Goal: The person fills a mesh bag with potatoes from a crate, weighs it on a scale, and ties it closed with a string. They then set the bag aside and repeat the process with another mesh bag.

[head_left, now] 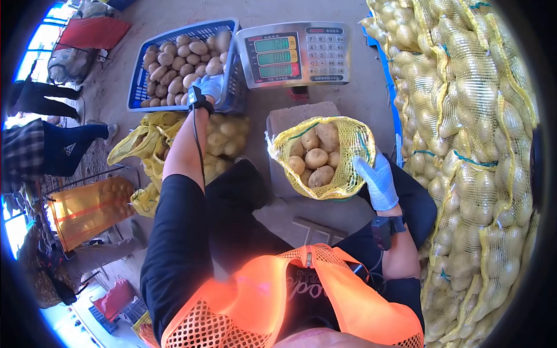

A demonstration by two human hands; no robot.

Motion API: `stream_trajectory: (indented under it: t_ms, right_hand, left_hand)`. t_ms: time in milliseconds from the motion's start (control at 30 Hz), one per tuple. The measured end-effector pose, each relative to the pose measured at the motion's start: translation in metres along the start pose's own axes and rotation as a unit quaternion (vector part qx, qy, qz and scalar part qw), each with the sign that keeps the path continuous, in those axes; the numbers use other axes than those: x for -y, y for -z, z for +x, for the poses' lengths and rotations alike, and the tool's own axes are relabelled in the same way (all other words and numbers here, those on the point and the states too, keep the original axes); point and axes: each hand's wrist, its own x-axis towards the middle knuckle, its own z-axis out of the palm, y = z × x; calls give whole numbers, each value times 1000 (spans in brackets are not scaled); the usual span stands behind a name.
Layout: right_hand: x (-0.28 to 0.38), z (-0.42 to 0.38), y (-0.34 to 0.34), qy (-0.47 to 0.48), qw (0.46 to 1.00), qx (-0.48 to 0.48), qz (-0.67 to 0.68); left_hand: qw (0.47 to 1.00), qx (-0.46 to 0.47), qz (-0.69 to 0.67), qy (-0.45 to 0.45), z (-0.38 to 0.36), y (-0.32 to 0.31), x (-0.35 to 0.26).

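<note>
My left hand [210,87], in a pale blue glove, reaches over the near right side of a blue plastic basket [134,87]. It is at the potatoes [177,62] piled inside; its fingers are too hidden to tell whether they grip one. One potato [223,40] at the basket's far right is blurred. Gloved the same way, my right hand [377,181] grips the right rim of a yellow mesh bag [358,142]. The bag's mouth is wide open, and several potatoes [316,158] lie inside it.
A scale display [293,55] with keypad stands beyond the bag. Filled potato sacks [464,127] are stacked along the right. More mesh bags [154,142] lie below the basket. An orange sack [90,206] and people's legs [55,148] are at the left.
</note>
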Motion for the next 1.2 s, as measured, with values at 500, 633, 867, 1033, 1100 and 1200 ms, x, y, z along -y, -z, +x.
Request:
stream_trajectory:
  t_ms: [500, 633, 867, 1033, 1100, 1200]
  right_hand:
    - [-3, -5, -3, 4, 1000, 11, 15]
    - [-3, -5, -4, 14, 1000, 7, 7]
    - [-3, 0, -6, 14, 1000, -3, 13]
    - [-9, -1, -2, 30, 999, 20, 20]
    - [-17, -4, 2, 39, 998, 49, 25]
    - [-19, -7, 4, 31, 998, 52, -5]
  left_hand:
    - [979, -112, -137, -99, -13, 43, 26]
    - [993, 60, 19, -101, 2, 18, 16]
    - [988, -19, -107, -107, 18, -9, 31]
    - [872, -258, -414, -35, -25, 77, 26]
    - [844, -364, -376, -119, -80, 160, -17]
    - [656, -319, -643, -230, -181, 236, -98]
